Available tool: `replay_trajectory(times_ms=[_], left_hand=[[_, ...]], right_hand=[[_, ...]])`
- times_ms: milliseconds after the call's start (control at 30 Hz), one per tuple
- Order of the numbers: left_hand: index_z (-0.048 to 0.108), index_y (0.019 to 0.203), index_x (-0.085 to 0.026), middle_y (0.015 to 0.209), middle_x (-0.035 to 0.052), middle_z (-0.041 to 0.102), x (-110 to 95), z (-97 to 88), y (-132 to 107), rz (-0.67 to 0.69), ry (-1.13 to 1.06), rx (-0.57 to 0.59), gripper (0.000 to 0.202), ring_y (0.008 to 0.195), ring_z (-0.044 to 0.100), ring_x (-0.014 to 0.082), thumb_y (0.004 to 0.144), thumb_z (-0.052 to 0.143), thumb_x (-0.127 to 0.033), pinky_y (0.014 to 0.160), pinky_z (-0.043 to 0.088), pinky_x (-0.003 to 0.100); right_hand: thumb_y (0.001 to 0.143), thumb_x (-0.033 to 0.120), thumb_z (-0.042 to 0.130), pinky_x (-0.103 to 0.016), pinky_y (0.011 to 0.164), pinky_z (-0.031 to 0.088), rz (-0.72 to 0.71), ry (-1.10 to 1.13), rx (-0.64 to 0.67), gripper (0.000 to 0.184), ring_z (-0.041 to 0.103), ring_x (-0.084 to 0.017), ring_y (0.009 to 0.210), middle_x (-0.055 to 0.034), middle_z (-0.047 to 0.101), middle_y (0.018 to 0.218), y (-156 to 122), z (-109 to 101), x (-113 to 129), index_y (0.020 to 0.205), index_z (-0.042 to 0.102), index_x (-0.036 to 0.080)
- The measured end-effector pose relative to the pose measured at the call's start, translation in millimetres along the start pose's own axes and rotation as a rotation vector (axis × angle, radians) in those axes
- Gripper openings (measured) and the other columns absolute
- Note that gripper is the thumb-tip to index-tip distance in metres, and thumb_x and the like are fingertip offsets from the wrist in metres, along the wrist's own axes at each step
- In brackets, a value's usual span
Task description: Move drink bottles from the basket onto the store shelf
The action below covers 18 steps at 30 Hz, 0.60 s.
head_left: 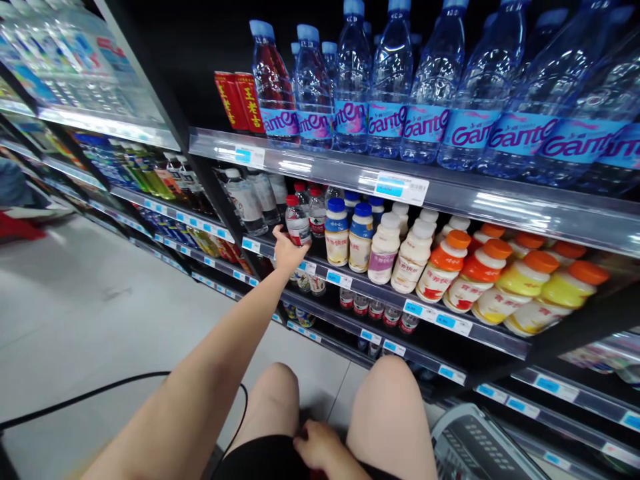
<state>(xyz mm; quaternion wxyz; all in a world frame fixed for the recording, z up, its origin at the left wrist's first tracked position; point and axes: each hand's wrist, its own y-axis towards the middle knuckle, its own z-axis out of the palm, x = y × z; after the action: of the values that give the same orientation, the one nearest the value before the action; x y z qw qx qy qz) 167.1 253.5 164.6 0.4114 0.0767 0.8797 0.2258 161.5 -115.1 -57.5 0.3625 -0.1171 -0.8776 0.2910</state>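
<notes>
My left hand (289, 251) reaches forward to the middle shelf, its fingers closed round a small water bottle (299, 224) with a red cap and a red-and-white label. The bottle stands upright, slightly tilted, at the shelf's front edge; whether its base touches the shelf I cannot tell. Similar red-capped bottles (317, 212) are beside and behind it. To its right is a blue-capped milk drink bottle (337, 233). My right hand (320, 445) rests low between my knees, fingers loosely bent and a little apart, with nothing visible in it.
Large blue water bottles (385, 87) and red cartons (240, 103) line the shelf above. Orange-capped drink bottles (480, 273) stand farther right. A grey plastic basket (483, 443) is on the right by my knee. A black cable (90, 393) curves across the left.
</notes>
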Motion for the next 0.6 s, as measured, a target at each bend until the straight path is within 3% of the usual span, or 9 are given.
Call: replay_trajectory(times_ms=[167,367,467,600], left_hand=[[0.047,0.130,-0.017,0.135,0.0225,0.060,-9.8,2.2,-1.7,-0.011,0.080,-0.032,0.076,0.131,0.060,0.0405,0.066,0.082,-0.039,0.109,0.050,0.051],[0.045,0.131,-0.018,0.118,0.0190,0.074,-16.9,0.8,4.6,-0.032,0.138,0.081,0.073,0.119,0.069,0.0424,0.071,0.079,-0.042,0.104,0.052,0.052],[0.049,0.124,-0.018,0.121,0.0225,0.073,-18.2,1.8,14.7,-0.047,0.216,0.105,0.069,0.122,0.067,0.0451,0.070,0.081,-0.046,0.104,0.050,0.055],[0.050,0.121,-0.017,0.126,0.0285,0.070,-14.7,8.1,31.7,-0.140,0.177,0.136,0.073,0.123,0.066,0.0476,0.064,0.089,-0.039,0.101,0.051,0.057]], right_hand=[[0.093,0.032,0.064,-0.049,0.101,0.057,0.022,-0.015,-0.010,0.033,0.072,-0.039,0.118,-0.0159,0.077,0.122,0.2,-1.8,-1.4,0.121,0.077,0.020],[0.093,0.028,0.060,-0.052,0.104,0.055,-0.010,-0.019,0.006,0.039,0.070,-0.042,0.122,-0.0209,0.074,0.126,2.0,-0.3,-2.7,0.127,0.075,0.015],[0.092,0.028,0.061,-0.053,0.104,0.055,-0.011,-0.022,0.013,0.040,0.070,-0.043,0.121,-0.0223,0.075,0.125,1.2,-2.5,-2.6,0.126,0.076,0.013],[0.092,0.029,0.062,-0.051,0.104,0.055,-0.003,-0.005,0.014,0.041,0.070,-0.042,0.122,-0.0207,0.074,0.126,0.8,-4.5,-3.1,0.128,0.075,0.015]])
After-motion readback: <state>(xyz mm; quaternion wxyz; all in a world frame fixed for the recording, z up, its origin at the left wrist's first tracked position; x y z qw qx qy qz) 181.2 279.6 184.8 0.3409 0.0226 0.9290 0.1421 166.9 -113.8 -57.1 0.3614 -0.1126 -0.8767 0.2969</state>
